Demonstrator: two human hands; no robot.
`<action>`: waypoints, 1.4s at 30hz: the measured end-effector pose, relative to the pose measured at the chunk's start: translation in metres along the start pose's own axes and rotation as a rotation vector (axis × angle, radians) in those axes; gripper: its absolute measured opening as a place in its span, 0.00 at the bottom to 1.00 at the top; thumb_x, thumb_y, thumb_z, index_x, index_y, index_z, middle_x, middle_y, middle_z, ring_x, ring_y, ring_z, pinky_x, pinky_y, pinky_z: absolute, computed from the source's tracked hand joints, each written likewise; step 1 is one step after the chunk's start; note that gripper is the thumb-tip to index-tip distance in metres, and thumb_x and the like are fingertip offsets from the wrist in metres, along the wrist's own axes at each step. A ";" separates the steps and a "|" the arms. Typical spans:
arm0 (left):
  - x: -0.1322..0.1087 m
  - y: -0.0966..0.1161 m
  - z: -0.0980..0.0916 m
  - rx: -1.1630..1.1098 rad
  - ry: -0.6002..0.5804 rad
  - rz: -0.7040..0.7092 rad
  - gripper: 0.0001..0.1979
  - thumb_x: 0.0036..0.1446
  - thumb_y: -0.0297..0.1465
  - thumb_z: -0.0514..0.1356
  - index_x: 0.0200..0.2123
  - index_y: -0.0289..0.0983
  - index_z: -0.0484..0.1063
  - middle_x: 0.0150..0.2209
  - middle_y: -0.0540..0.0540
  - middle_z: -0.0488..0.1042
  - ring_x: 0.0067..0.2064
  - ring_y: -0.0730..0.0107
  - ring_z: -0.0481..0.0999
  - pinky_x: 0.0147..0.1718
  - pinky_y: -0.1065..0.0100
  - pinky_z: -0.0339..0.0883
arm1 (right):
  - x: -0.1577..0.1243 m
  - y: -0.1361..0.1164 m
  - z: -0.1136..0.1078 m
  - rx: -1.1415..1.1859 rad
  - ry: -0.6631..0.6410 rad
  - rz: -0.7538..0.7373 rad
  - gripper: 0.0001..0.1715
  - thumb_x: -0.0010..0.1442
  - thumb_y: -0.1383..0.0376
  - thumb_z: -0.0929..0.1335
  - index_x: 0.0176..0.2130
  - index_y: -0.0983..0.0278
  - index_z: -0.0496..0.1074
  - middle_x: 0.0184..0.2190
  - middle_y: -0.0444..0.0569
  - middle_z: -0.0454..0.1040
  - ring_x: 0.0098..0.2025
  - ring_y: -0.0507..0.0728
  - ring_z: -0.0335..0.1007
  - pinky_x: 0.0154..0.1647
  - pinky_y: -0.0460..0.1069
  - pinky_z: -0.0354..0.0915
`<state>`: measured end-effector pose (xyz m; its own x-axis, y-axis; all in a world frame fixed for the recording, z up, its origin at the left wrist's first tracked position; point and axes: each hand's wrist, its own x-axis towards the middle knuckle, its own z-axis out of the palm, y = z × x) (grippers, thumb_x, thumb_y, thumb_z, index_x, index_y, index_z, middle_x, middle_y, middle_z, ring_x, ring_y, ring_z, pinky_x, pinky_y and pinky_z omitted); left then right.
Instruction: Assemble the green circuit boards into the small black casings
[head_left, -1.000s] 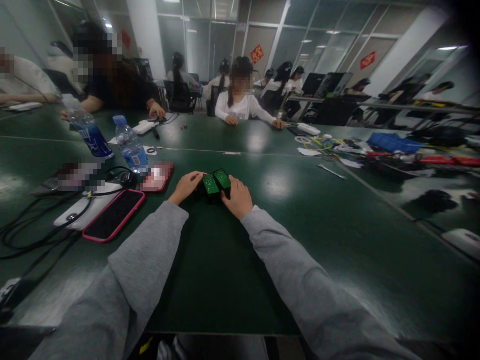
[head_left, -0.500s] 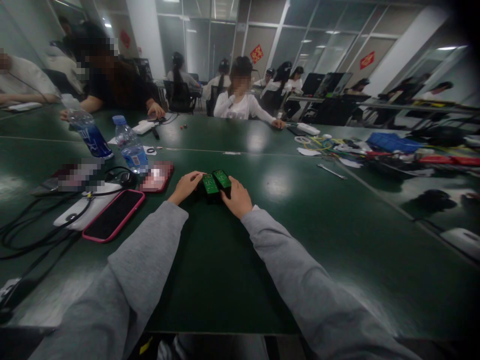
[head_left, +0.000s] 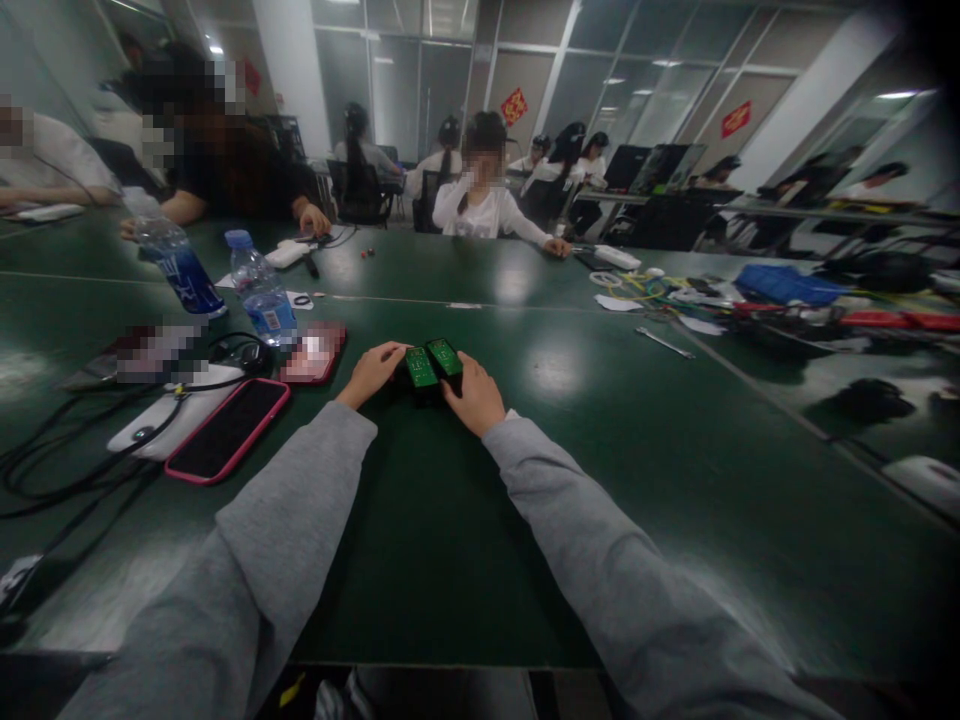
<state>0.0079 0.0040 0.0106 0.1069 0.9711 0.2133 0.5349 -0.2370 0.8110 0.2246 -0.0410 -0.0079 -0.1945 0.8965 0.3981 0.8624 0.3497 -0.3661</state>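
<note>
Two small black boxes lie side by side on the green table (head_left: 450, 560), each with a green circuit board on its upper face. The left circuit-board box (head_left: 421, 368) has my left hand (head_left: 371, 373) against its outer side, fingers curled to its far edge. Around the outer side of the right circuit-board box (head_left: 445, 360) close the fingers of my right hand (head_left: 478, 394). A narrow dark gap runs between the boxes. Their undersides and some of my fingertips are hidden.
On the left are a pink-cased phone (head_left: 229, 430), a white power bank (head_left: 172, 410) with black cables, a red phone (head_left: 313, 355) and two water bottles (head_left: 262, 290). A wrench (head_left: 665, 343) and tangled wires (head_left: 645, 290) lie on the right. People sit across the table.
Both hands and the two boxes stay where they were. Across the table, the person in white has shifted slightly to the right.
</note>
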 end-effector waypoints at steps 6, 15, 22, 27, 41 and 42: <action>-0.003 0.007 -0.002 0.000 0.002 0.001 0.17 0.62 0.38 0.54 0.47 0.39 0.77 0.44 0.44 0.80 0.40 0.65 0.76 0.39 0.67 0.69 | 0.000 0.001 -0.002 0.010 -0.008 -0.003 0.36 0.63 0.58 0.64 0.64 0.74 0.54 0.58 0.66 0.64 0.60 0.68 0.61 0.57 0.63 0.63; 0.001 -0.002 -0.001 0.014 -0.006 0.017 0.18 0.63 0.39 0.53 0.48 0.39 0.77 0.43 0.44 0.80 0.39 0.65 0.76 0.37 0.67 0.68 | 0.002 0.003 0.000 -0.012 0.007 -0.012 0.36 0.64 0.58 0.64 0.64 0.74 0.55 0.58 0.65 0.65 0.59 0.68 0.63 0.56 0.63 0.64; 0.009 -0.019 0.002 0.061 -0.042 0.036 0.20 0.64 0.42 0.50 0.50 0.42 0.75 0.43 0.45 0.79 0.31 0.71 0.73 0.33 0.68 0.66 | 0.012 0.055 -0.008 0.040 0.133 0.174 0.36 0.59 0.59 0.66 0.62 0.73 0.57 0.58 0.64 0.65 0.58 0.67 0.65 0.57 0.62 0.64; 0.012 -0.025 0.003 0.037 -0.045 0.041 0.20 0.63 0.42 0.51 0.50 0.42 0.75 0.47 0.44 0.77 0.36 0.68 0.75 0.34 0.68 0.67 | 0.009 0.078 -0.011 0.094 0.214 0.234 0.37 0.57 0.59 0.66 0.61 0.72 0.58 0.58 0.65 0.65 0.58 0.67 0.65 0.58 0.63 0.63; 0.003 -0.006 0.000 0.014 -0.010 0.011 0.18 0.63 0.39 0.53 0.49 0.40 0.76 0.45 0.45 0.79 0.38 0.66 0.75 0.35 0.67 0.68 | 0.002 0.050 -0.012 0.094 -0.008 -0.092 0.40 0.62 0.49 0.65 0.64 0.67 0.55 0.59 0.60 0.65 0.56 0.65 0.67 0.57 0.61 0.64; 0.001 -0.003 0.000 0.012 -0.007 0.011 0.18 0.63 0.39 0.53 0.48 0.40 0.77 0.45 0.45 0.79 0.39 0.65 0.75 0.36 0.67 0.68 | 0.001 0.048 -0.013 0.096 -0.020 -0.089 0.40 0.62 0.48 0.65 0.64 0.66 0.55 0.59 0.60 0.65 0.56 0.65 0.67 0.57 0.61 0.64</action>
<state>0.0062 0.0062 0.0085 0.1188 0.9687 0.2181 0.5433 -0.2472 0.8023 0.2719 -0.0266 -0.0140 -0.2781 0.8658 0.4159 0.7929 0.4513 -0.4095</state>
